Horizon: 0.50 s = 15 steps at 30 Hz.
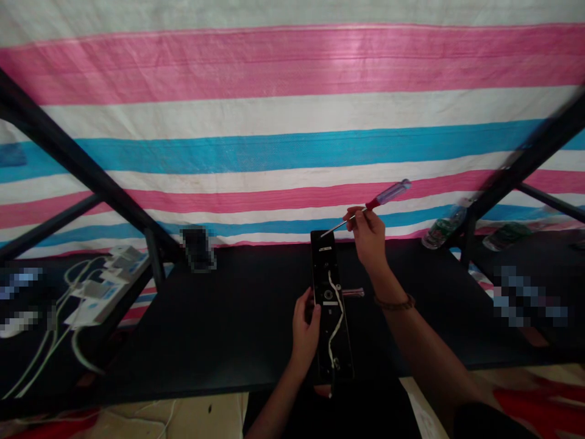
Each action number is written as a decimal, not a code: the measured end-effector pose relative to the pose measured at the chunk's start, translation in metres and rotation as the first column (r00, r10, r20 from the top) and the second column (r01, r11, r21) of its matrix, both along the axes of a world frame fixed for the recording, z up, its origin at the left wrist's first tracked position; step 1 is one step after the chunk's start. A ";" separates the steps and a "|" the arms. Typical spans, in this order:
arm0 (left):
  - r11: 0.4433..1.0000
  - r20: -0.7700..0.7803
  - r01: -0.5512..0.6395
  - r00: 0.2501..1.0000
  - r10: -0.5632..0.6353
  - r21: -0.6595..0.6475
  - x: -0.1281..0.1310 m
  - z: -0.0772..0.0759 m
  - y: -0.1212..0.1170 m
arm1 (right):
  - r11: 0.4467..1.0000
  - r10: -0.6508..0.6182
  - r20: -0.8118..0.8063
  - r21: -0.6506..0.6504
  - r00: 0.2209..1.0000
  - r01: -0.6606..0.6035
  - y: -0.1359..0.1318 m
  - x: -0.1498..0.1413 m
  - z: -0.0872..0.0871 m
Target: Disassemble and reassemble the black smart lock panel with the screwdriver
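My left hand (306,329) grips the left edge of a long black panel (323,268), which has a pale cable running down its face and small fittings on it. In my right hand (368,235) is a screwdriver (388,193) with a clear and red handle, pinched by its metal shaft. Its tip points down-left and lies over the panel's top end; whether it touches I cannot tell. Behind the panel, to its right, a second clear-handled tool (354,292) lies on the black table (228,329), partly hidden by the panel.
At the left stands a white power strip (98,305) with plugs and cables. A blurred dark object (198,249) sits at the table's back left. Plastic bottles (441,231) lie at the back right near the black frame post (468,231). A striped sheet (292,116) hangs behind.
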<state>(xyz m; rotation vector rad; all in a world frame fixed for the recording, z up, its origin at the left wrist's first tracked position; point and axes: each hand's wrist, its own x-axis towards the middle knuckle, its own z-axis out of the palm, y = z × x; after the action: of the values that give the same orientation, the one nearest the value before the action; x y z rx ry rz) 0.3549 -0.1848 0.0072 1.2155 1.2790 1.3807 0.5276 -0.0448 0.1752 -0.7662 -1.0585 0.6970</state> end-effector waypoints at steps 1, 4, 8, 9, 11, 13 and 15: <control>0.999 -0.008 -0.041 0.999 0.042 0.019 -0.001 0.007 0.002 | 0.999 0.035 -0.120 -0.022 0.992 -0.038 -0.009 -0.002 0.001; 0.995 0.031 -0.095 0.995 0.093 0.040 -0.008 0.041 0.010 | 0.985 0.095 -0.391 -0.096 0.916 -0.143 -0.036 -0.006 0.003; 0.998 0.157 -0.042 0.987 0.034 0.050 -0.015 0.101 0.016 | 0.962 0.107 -0.530 -0.158 0.841 -0.221 -0.062 -0.010 0.001; 0.997 0.163 -0.039 0.986 0.028 0.064 -0.016 0.112 0.016 | 0.961 0.100 -0.541 -0.165 0.835 -0.222 -0.067 -0.012 -0.001; 0.995 0.166 -0.058 0.985 0.044 0.080 -0.016 0.127 0.016 | 0.959 0.092 -0.537 -0.179 0.838 -0.220 -0.074 -0.014 -0.005; 0.992 0.159 -0.095 0.984 0.081 0.079 -0.014 0.132 0.015 | 0.955 0.095 -0.501 -0.197 0.860 -0.220 -0.081 -0.017 -0.012; 0.990 0.136 -0.120 0.985 0.111 0.067 -0.012 0.128 0.014 | 0.948 0.102 -0.453 -0.227 0.885 -0.225 -0.087 -0.020 -0.021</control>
<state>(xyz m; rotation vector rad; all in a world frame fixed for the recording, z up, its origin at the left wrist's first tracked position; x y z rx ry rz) 0.3426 -0.1710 0.1348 1.0944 1.2311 1.5785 0.5079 -0.1320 0.1537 -0.7125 -0.6232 1.1231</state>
